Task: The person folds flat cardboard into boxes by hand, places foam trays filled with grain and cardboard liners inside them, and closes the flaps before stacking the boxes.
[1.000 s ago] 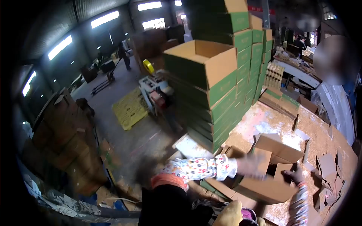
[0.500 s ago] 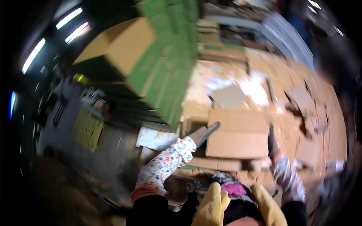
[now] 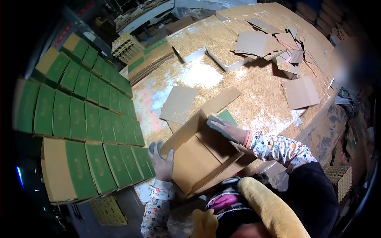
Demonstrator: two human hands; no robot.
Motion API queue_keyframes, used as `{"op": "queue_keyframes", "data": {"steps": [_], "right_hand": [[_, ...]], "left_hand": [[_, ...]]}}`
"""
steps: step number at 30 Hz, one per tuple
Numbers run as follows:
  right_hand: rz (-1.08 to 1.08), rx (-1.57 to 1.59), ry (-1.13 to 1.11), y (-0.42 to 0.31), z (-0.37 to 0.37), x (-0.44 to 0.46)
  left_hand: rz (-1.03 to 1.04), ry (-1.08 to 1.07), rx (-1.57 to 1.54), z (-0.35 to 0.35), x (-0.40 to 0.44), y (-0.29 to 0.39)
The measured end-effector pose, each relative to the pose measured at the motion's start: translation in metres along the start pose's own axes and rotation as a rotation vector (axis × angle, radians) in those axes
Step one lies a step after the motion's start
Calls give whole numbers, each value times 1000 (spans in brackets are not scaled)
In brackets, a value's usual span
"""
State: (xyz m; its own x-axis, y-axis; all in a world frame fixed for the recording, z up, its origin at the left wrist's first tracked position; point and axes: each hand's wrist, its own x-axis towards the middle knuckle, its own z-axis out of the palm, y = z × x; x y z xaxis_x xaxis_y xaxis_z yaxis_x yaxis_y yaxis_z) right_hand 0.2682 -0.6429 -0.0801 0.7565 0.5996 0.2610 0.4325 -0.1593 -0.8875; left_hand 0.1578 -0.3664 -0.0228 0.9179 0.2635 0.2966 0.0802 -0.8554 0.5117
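Observation:
An open cardboard box (image 3: 184, 164) stands in front of me, its inside facing up toward me. Beside its left wall is my left hand (image 3: 162, 164), in a pale glove with grey fingertips; its fingers are spread and the thumb is near the wall's edge. My right hand (image 3: 229, 130), gloved alike, lies along the top of the box's far right wall with its fingers stretched out. Whether either palm presses on the cardboard is hard to see. Behind the box lies a loose grey-brown cardboard sheet (image 3: 178, 104).
Rows of green-and-brown boxes (image 3: 93, 123) are stacked at the left. Torn cardboard pieces (image 3: 254, 43) lie on the sawdust-covered surface (image 3: 254, 95) farther back. Egg-tray-like stacks (image 3: 126, 47) stand at the back left. A blurred person (image 3: 351, 59) is at the right.
My view has swung, bringing the stacked boxes to the left. The box showed a flat, closed face between my hands before; now its open inside shows. Both hands have shifted around it.

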Motion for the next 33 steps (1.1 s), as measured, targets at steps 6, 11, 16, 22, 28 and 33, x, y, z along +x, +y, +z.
{"op": "queue_keyframes", "data": {"steps": [6, 11, 16, 22, 28, 33], "right_hand": [[918, 773, 474, 165, -83, 84], [798, 11, 959, 405, -163, 191], [776, 82, 723, 440, -185, 166], [485, -161, 652, 323, -164, 70], [558, 309, 663, 325, -147, 73], [813, 1459, 422, 230, -134, 59]], "left_hand": [[-70, -64, -172, -6, 13, -11], [95, -125, 242, 5, 22, -18], [-29, -174, 94, 6, 12, -27], [-181, -278, -85, -6, 21, -3], [144, -16, 41, -4, 18, -3], [-156, 72, -199, -7, 6, 0]]}}
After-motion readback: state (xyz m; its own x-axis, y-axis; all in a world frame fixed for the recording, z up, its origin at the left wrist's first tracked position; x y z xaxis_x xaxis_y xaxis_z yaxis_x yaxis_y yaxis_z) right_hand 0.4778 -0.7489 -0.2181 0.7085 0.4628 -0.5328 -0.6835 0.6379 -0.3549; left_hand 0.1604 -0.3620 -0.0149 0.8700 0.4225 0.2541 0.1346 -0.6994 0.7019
